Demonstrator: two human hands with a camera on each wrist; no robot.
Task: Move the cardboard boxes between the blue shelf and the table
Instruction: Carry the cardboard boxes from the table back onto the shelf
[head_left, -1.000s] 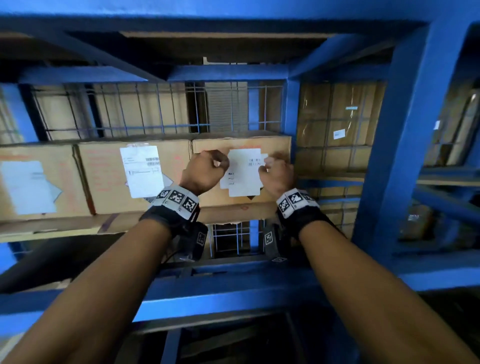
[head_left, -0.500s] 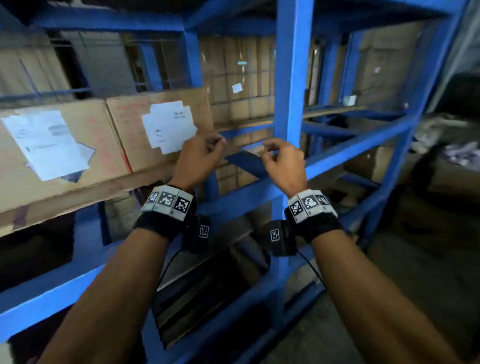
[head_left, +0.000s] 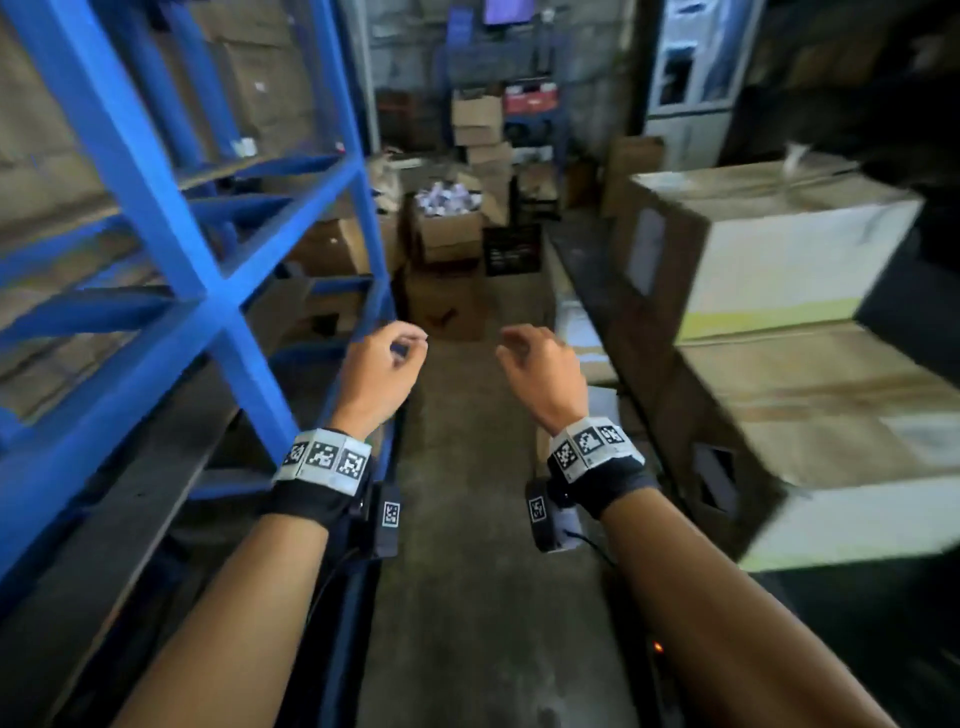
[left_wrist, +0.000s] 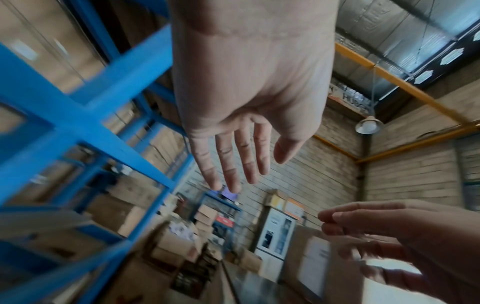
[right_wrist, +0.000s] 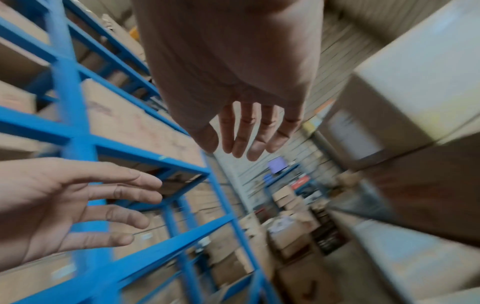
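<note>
The blue shelf (head_left: 171, 270) fills the left of the head view, with cardboard boxes blurred behind its bars. At the right, one cardboard box (head_left: 763, 249) with a pale side lies on top of a larger cardboard box (head_left: 810, 441). My left hand (head_left: 382, 371) and right hand (head_left: 540, 371) hang in the aisle between shelf and boxes, both empty, touching nothing. In the left wrist view the left fingers (left_wrist: 231, 164) are relaxed and nearly straight. The right wrist view shows the right fingers (right_wrist: 249, 133) loose and empty too.
A concrete aisle (head_left: 467, 519) runs ahead between the shelf and the stacked boxes. At its far end stands a pile of brown cartons (head_left: 447, 234), one full of white items, and a black crate (head_left: 511, 249). A white door (head_left: 685, 78) is at the back right.
My hands have let go of the labelled box on the shelf and drawn back. My view has swung right, from the shelf face to the aisle and the stacked boxes.
</note>
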